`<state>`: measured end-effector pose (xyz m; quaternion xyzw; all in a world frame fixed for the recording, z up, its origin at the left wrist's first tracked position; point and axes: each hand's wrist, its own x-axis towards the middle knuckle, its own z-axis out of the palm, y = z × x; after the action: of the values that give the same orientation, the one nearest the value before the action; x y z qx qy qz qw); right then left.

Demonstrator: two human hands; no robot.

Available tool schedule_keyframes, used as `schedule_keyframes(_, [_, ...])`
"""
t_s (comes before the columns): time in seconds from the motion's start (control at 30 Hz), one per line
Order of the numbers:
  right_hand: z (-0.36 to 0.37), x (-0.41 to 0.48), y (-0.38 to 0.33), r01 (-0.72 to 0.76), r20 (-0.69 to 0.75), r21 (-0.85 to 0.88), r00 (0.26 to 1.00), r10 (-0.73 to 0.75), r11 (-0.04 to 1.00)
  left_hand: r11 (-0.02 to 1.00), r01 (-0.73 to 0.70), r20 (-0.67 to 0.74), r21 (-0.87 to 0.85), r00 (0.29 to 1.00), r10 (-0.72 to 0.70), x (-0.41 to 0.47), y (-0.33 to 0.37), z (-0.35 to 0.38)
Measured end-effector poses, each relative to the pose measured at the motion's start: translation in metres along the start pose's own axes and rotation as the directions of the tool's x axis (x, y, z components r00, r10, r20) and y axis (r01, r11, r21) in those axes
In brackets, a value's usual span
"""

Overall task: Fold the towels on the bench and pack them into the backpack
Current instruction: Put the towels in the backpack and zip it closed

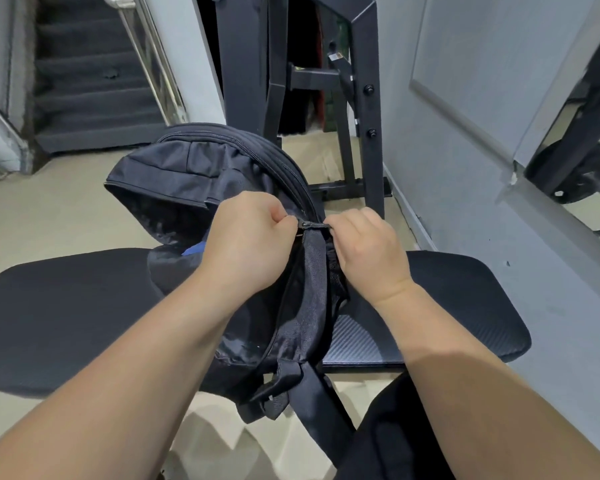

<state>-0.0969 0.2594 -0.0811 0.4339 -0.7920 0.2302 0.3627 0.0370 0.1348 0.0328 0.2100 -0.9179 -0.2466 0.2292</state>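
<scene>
Left hand [246, 237]: thumb and forefinger were curled tight and pinched the backpack [174, 178] fabric just left of the zip [305, 224]; the other fingers were tucked under and out of sight. Right hand [368, 251]: fingers were curled, with the tips closed on the right end of the zip's pull; the thumb was hidden beneath. The two hands sat close together, knuckles up, with the zip between them. Below the zip the track ran down the bag's near side and appeared closed. Above and to the left the main compartment gaped, its flap slumped back. A scrap of blue cloth [194, 251] showed inside the opening, just beside the left wrist; could not tell whether it was a towel. The backpack stood on the black padded bench [66, 323], near its middle, with its straps [281, 386] hanging over the near edge. Both forearms were bare and reached in from the near side. Behind the bench stood a black steel frame [364, 98]. Dark stairs [94, 98] rose at far left, and a mirror [582, 140] leaned on the wall at right.
</scene>
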Motion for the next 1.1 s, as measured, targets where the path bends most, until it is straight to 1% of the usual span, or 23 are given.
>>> schedule_keyframes(0.07, [-0.001,0.003,-0.001,-0.009,0.036,0.039,0.999,0.008,0.999,1.000,0.004,-0.007,-0.012,1.000,-0.005,-0.001,-0.003,0.002])
schedule_keyframes(0.13, [-0.009,0.005,-0.007,-0.068,0.093,0.178,0.994,0.052,0.982,1.000,0.005,-0.030,-0.017,1.000,-0.006,-0.001,-0.007,0.004])
schedule_keyframes(0.2, [-0.022,0.007,-0.015,-0.161,0.179,0.334,0.978,0.106,0.929,0.999,0.010,-0.055,-0.043,0.998,-0.012,0.000,-0.010,0.004])
schedule_keyframes(0.27, [-0.030,0.006,-0.021,-0.203,0.283,0.410,0.955,0.087,0.889,0.998,0.015,-0.046,-0.069,0.999,-0.018,0.000,-0.010,0.004])
schedule_keyframes(0.33, [-0.034,0.004,-0.022,-0.209,0.346,0.431,0.937,0.053,0.878,0.997,0.006,-0.018,-0.074,1.000,-0.008,-0.005,-0.010,0.005])
schedule_keyframes(0.43, [-0.033,0.004,-0.027,-0.224,0.328,0.402,0.941,0.088,0.888,0.999,-0.040,-0.009,-0.025,0.999,0.040,-0.019,-0.012,0.009])
schedule_keyframes(0.5, [-0.032,0.005,-0.038,-0.257,0.288,0.341,0.944,0.160,0.904,0.998,-0.064,-0.052,0.004,0.997,0.064,-0.026,-0.015,0.010])
schedule_keyframes(0.57, [-0.030,0.007,-0.051,-0.279,0.211,0.263,0.951,0.227,0.924,0.997,-0.075,-0.106,-0.002,0.992,0.074,-0.030,-0.015,0.010])
schedule_keyframes(0.67, [-0.027,0.017,-0.066,-0.312,0.128,0.201,0.948,0.291,0.929,0.996,-0.012,-0.143,-0.091,0.990,-0.001,-0.032,-0.014,0.006])
schedule_keyframes(0.77, [-0.027,0.026,-0.076,-0.327,0.113,0.131,0.943,0.314,0.936,0.990,0.034,-0.146,-0.134,0.988,-0.054,-0.032,-0.012,0.000])
schedule_keyframes(0.9, [-0.029,0.032,-0.080,-0.316,0.118,0.091,0.945,0.305,0.944,0.992,0.006,-0.192,-0.126,0.981,-0.030,-0.030,-0.012,-0.003])
schedule_keyframes(1.0, [-0.033,0.033,-0.078,-0.234,0.136,0.100,0.966,0.219,0.967,0.996,-0.034,-0.254,-0.083,0.967,0.012,-0.029,-0.013,-0.004])
schedule_keyframes(1.1, [-0.040,0.035,-0.067,-0.169,0.129,0.149,0.980,0.150,0.974,0.998,-0.067,-0.258,-0.021,0.964,0.060,-0.026,-0.018,-0.012])
